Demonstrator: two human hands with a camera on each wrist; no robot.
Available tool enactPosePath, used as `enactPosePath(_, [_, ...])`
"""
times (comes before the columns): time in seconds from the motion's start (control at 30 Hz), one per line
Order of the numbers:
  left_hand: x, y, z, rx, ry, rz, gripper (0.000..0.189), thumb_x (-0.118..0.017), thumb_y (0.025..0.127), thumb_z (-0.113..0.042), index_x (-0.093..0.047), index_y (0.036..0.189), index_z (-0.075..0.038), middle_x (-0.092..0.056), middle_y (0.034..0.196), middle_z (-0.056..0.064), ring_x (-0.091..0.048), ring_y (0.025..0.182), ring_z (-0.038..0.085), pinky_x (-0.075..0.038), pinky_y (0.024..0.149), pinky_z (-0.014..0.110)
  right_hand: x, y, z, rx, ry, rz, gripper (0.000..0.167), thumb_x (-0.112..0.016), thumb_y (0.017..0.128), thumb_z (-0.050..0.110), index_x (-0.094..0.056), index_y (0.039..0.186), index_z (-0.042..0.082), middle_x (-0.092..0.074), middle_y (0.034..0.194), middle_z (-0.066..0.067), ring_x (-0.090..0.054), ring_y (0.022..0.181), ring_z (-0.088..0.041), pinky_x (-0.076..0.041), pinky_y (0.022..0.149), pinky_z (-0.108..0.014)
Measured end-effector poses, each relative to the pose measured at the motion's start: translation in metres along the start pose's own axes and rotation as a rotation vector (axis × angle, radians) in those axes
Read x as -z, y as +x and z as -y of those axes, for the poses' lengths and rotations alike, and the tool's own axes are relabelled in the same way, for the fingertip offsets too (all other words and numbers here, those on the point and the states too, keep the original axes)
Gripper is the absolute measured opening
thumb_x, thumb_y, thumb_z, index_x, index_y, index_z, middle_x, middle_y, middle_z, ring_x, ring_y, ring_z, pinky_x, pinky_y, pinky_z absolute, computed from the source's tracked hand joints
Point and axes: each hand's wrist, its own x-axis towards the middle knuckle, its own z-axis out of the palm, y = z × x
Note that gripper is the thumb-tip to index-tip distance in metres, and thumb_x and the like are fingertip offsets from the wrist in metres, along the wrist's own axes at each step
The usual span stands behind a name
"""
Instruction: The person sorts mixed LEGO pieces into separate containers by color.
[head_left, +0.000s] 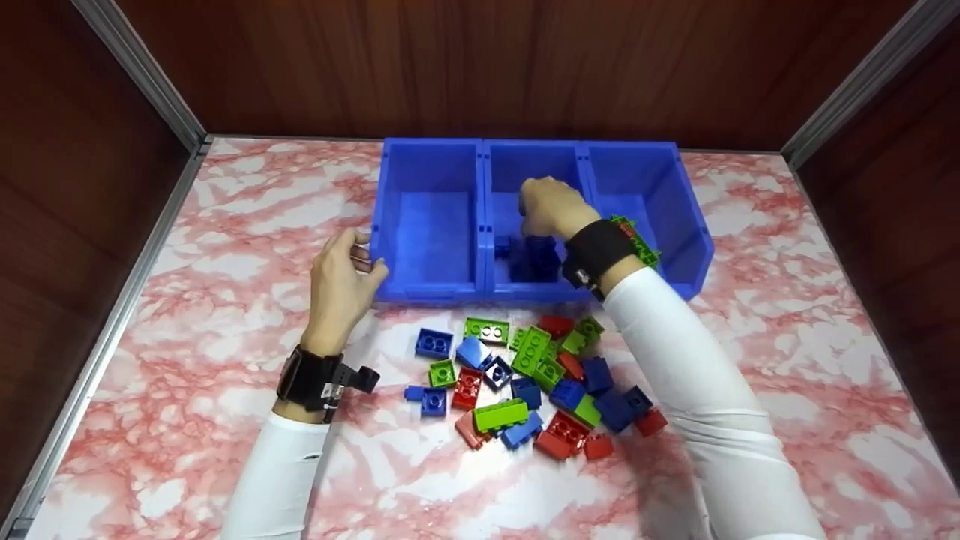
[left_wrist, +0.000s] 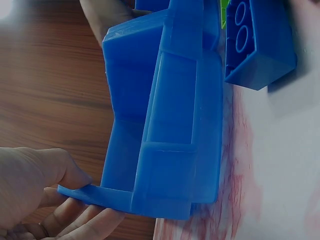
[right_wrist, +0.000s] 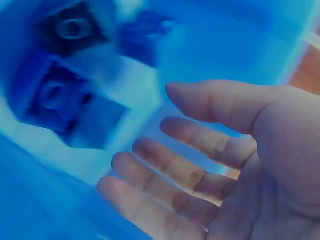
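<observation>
My left hand [head_left: 337,281] grips the side wall of the left blue bin [head_left: 379,217]. In the left wrist view its thumb lies on one face of the bin's edge [left_wrist: 95,195] and the fingers on the other. Over the middle blue bin [head_left: 529,287] is my right hand [head_left: 555,208], partly covering it. The right wrist view shows this hand [right_wrist: 215,160] with fingers extended and nothing in them. Several dark blue toy bricks [right_wrist: 55,95] lie in the middle bin, apart from the fingertips.
Green brick pieces with some red [head_left: 636,241] lie in the right bin [head_left: 694,247], partly behind my right wrist. A loose pile of red, green and blue bricks [head_left: 531,349] spreads over the marbled table [head_left: 390,487] before the bins. Brown panels [head_left: 480,67] enclose the back and sides.
</observation>
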Motion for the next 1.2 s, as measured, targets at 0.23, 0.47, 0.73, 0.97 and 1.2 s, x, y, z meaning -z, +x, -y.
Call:
enactPosePath(0.23, [0.001, 0.0, 0.001, 0.001, -0.014, 0.004, 0.03, -0.071, 0.088, 0.0, -0.065, 0.117, 0.005, -0.07, 0.11, 0.022, -0.071, 0.098, 0.036, -0.062, 0.09, 0.045, 0.026, -0.034, 0.012, 0.098, 0.002, -0.057, 0.041, -0.076, 0.089, 0.017, -0.073, 0.127, 0.002, -0.073, 0.133, -0.019, -0.07, 0.121, -0.042, -0.058, 0.103, -0.061])
enactPosePath(0.47, [0.001, 0.0, 0.002, 0.0, -0.013, 0.002, 0.029, -0.072, 0.088, -0.002, -0.065, 0.116, 0.005, -0.07, 0.109, 0.021, -0.07, 0.097, 0.035, -0.061, 0.09, 0.045, 0.026, -0.081, 0.022, 0.265, -0.05, -0.086, 0.034, -0.081, 0.091, 0.02, -0.076, 0.121, 0.005, -0.079, 0.106, -0.015, -0.077, 0.093, -0.031, -0.066, 0.085, -0.05])
enactPosePath(0.73, [0.001, -0.001, 0.002, -0.006, -0.005, -0.013, 0.029, -0.071, 0.087, -0.004, -0.066, 0.114, 0.004, -0.07, 0.105, 0.021, -0.072, 0.095, 0.037, -0.058, 0.091, 0.046, -0.008, -0.119, 0.029, 0.496, -0.104, -0.016, 0.029, -0.078, 0.094, 0.018, -0.075, 0.12, 0.006, -0.077, 0.118, -0.014, -0.076, 0.098, -0.027, -0.067, 0.084, -0.039])
enactPosePath(0.97, [0.0, -0.001, 0.001, 0.0, -0.018, 0.003, 0.03, -0.071, 0.088, -0.002, -0.065, 0.116, 0.005, -0.07, 0.108, 0.022, -0.071, 0.096, 0.037, -0.059, 0.091, 0.046, -0.043, -0.128, 0.018, 0.622, -0.134, 0.01, 0.027, -0.079, 0.091, 0.013, -0.076, 0.117, 0.007, -0.077, 0.111, -0.009, -0.076, 0.093, -0.021, -0.066, 0.075, -0.026])
enactPosePath(1.2, [0.0, 0.0, 0.001, 0.015, -0.018, 0.01, 0.031, -0.072, 0.088, -0.002, -0.065, 0.118, 0.005, -0.07, 0.109, 0.022, -0.07, 0.097, 0.037, -0.059, 0.092, 0.046, -0.074, -0.125, 0.011, 0.689, -0.212, 0.046, 0.029, -0.085, 0.087, 0.019, -0.079, 0.114, 0.012, -0.073, 0.105, -0.006, -0.07, 0.092, -0.02, -0.064, 0.072, -0.027])
